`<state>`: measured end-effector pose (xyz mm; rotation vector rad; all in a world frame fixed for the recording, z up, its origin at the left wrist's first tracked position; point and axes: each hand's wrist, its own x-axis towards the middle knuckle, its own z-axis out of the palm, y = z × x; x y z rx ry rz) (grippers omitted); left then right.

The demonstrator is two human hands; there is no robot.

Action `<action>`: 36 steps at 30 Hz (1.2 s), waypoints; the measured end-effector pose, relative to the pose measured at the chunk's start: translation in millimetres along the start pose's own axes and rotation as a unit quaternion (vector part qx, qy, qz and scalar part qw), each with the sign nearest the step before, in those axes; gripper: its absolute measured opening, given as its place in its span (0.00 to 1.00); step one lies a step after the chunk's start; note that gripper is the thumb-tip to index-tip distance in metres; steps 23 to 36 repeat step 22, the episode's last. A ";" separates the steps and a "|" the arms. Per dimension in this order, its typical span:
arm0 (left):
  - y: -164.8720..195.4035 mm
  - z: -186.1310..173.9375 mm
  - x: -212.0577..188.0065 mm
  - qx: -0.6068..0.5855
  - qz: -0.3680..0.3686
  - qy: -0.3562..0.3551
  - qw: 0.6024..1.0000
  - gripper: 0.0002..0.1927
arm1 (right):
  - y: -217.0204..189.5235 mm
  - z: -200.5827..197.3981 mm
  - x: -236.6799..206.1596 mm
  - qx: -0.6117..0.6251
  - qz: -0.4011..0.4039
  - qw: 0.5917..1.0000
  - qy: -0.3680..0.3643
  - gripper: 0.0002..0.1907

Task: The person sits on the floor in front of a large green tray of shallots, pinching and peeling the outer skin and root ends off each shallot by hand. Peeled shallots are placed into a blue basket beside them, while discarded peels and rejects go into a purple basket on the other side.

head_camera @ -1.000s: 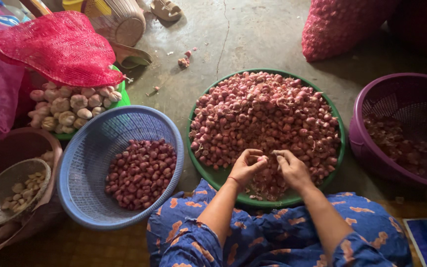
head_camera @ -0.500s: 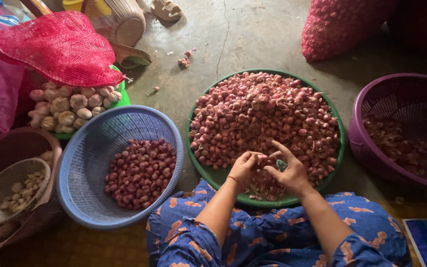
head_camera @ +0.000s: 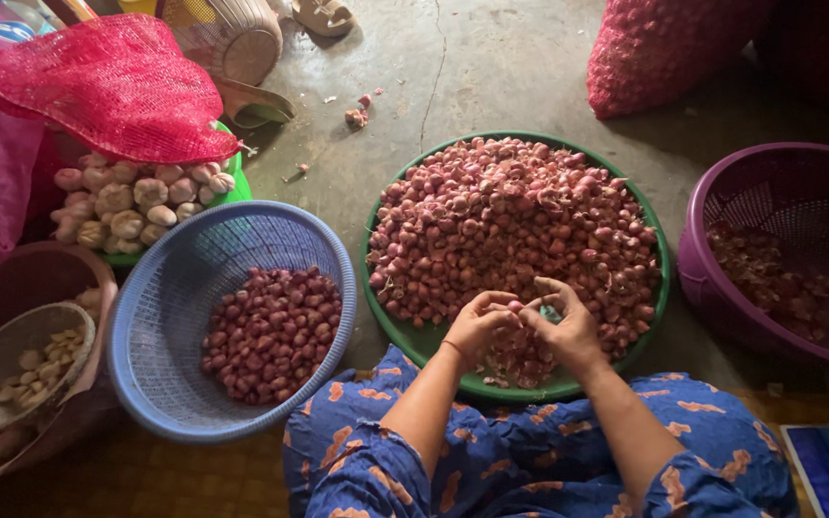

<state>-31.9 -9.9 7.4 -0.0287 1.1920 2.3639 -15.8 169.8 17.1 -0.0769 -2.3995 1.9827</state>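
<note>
Since half a second ago the right hand [head_camera: 573, 326] has closed its spread fingers, meeting the left hand [head_camera: 477, 326] on one shallot [head_camera: 513, 307]. Both grips pinch it at the green tray's [head_camera: 405, 336] six o'clock edge, so peeling appears to continue; the blue basket [head_camera: 146, 326] sits at nine o'clock.

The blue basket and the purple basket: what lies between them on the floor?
In the head view, the green tray heaped with shallots lies between the blue basket and the purple basket.

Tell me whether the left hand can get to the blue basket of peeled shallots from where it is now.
Probably yes. The left hand is at the near edge of the green tray, and the blue basket sits right beside that tray on the same side, open-topped, with nothing between them.
</note>
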 end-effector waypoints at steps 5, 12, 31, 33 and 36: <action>-6.4 2.5 0.3 0.068 -0.012 0.023 0.997 0.13 | -0.2 1.5 -4.8 -0.078 -0.075 0.994 0.009 0.24; -6.6 -1.7 4.6 -0.066 -0.024 0.038 0.997 0.09 | 5.1 -2.8 6.5 0.132 0.048 0.990 0.000 0.23; -5.3 -3.4 4.1 -0.129 -0.018 0.029 0.991 0.06 | 9.8 -2.6 -0.9 0.035 -0.001 0.983 -0.179 0.17; -5.3 -3.4 4.1 -0.129 -0.018 0.029 0.991 0.06 | 9.8 -2.6 -0.9 0.035 -0.001 0.983 -0.179 0.17; -5.3 -3.4 4.1 -0.129 -0.018 0.029 0.991 0.06 | 9.8 -2.6 -0.9 0.035 -0.001 0.983 -0.179 0.17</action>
